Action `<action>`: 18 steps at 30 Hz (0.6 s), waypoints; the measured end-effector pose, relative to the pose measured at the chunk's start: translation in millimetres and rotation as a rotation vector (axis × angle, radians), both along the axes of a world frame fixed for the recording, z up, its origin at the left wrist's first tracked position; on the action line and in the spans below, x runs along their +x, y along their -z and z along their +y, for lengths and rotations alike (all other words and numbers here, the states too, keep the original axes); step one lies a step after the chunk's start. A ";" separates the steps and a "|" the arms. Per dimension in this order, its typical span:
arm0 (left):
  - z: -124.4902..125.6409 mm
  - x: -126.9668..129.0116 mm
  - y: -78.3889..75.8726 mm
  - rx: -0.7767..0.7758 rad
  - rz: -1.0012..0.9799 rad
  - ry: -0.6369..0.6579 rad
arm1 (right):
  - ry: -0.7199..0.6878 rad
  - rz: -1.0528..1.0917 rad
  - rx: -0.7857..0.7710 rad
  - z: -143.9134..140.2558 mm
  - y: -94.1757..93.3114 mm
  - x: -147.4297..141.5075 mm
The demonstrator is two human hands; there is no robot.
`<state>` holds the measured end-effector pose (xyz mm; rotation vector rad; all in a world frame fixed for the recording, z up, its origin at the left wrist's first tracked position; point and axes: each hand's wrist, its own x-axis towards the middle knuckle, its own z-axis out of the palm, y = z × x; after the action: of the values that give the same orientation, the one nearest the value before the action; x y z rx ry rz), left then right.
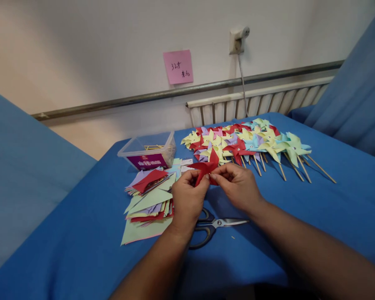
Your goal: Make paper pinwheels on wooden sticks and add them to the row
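Note:
Between my two hands is a red paper pinwheel (206, 167), its blades folded toward the middle. My left hand (190, 196) grips it from the left, thumb pressed near the centre. From the right, my right hand (237, 185) pinches the same spot with thumb and forefinger. A small shiny bit shows at the fingertips, too small to name. Below the hands lie scissors (218, 223) with dark handles, partly covered by my left wrist. Left of my left hand are stacks of coloured paper pieces (153, 204).
A clear plastic box (134, 148) holding thin sticks stands at the back left. Many finished pinwheels (237, 146) on wooden sticks lie in a pile at the back right. The blue-covered table (337, 216) meets a wall with a radiator (262, 100) and a pipe.

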<state>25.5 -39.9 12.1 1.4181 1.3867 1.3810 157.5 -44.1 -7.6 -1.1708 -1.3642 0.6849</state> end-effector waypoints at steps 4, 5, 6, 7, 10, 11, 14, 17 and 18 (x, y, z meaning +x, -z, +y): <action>0.1 0.4 0.2 -0.003 -0.007 -0.001 | -0.004 0.004 -0.008 -0.5 -0.4 -0.6; -0.1 0.5 -0.2 -0.001 -0.006 0.001 | -0.008 0.017 -0.019 -0.7 -0.7 -0.8; -0.4 0.7 -0.6 0.004 -0.003 0.002 | -0.014 0.033 -0.031 -1.0 -1.0 -1.1; -0.8 0.8 -1.0 0.009 0.000 0.001 | -0.020 0.052 -0.042 -1.3 -1.4 -1.4; -2.0 1.1 -1.7 0.025 0.013 -0.006 | -0.029 0.082 -0.053 -1.8 -2.9 -2.1; -2.3 1.1 -1.6 0.032 0.019 -0.002 | -0.020 0.074 -0.036 -1.7 -3.5 -2.2; -2.8 1.1 0.1 0.043 0.023 0.037 | 0.039 0.060 0.056 -0.4 -4.6 -2.4; -2.4 0.8 2.3 0.030 -0.013 0.071 | 0.009 0.187 0.023 2.5 -3.5 -3.7; -2.2 0.7 2.7 0.024 -0.024 0.077 | -0.021 0.247 -0.013 3.8 -2.8 -4.4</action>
<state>26.2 -42.1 9.4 1.4501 1.2913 1.3651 153.1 -40.4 -4.8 -1.0454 -1.1667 0.8254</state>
